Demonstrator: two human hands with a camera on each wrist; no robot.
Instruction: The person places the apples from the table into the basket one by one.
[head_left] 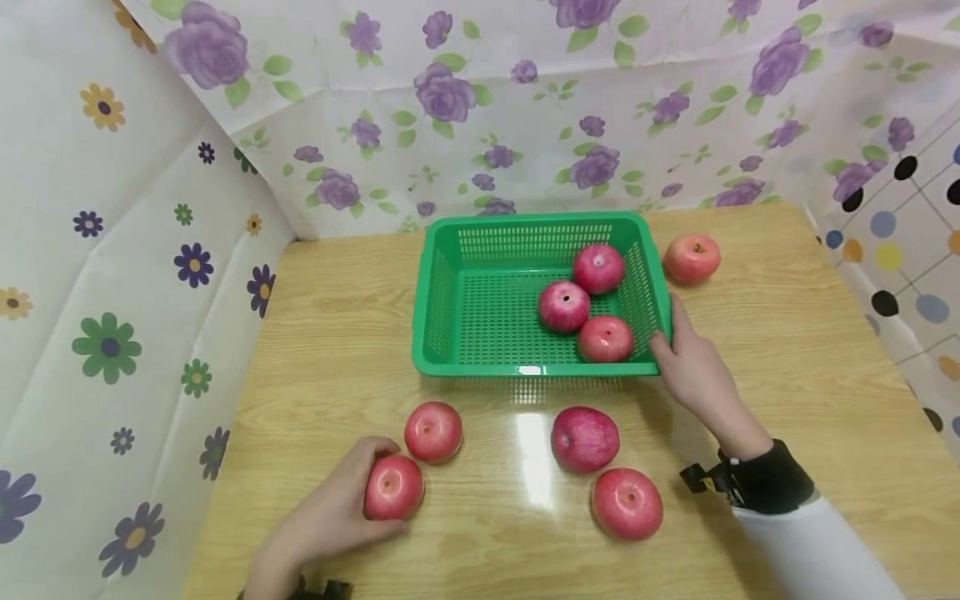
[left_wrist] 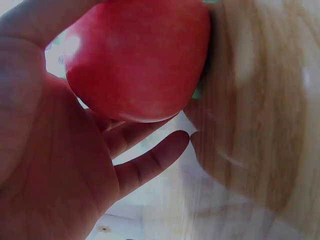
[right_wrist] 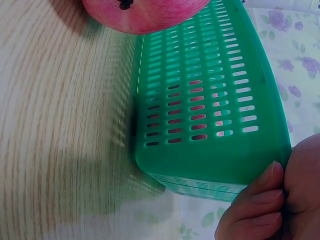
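From the left, we see a flower-print sheet [head_left: 56,258] hanging beside the wooden bench [head_left: 322,333]. Next, we find the left hand [head_left: 339,496], thumb and fingers curved round a shiny red apple [head_left: 395,489] low on the bench; in the left wrist view we see the little finger held away from the fruit. Just behind and to the right sits a second apple [head_left: 433,433]; we cannot tell whether the two touch. In the middle we have the green basket [head_left: 480,369], with three apples [head_left: 564,308] grouped in its right half. In front of it lie a darker apple [head_left: 586,440] and, nearer us and further right, a glossy apple [head_left: 627,504]. The right hand [head_left: 693,367] grips the basket's front right corner, thumb over the rim. Just right of the basket, towards the back, we spot a pinkish apple [head_left: 692,259]. Last comes a dotted sheet [head_left: 911,267].
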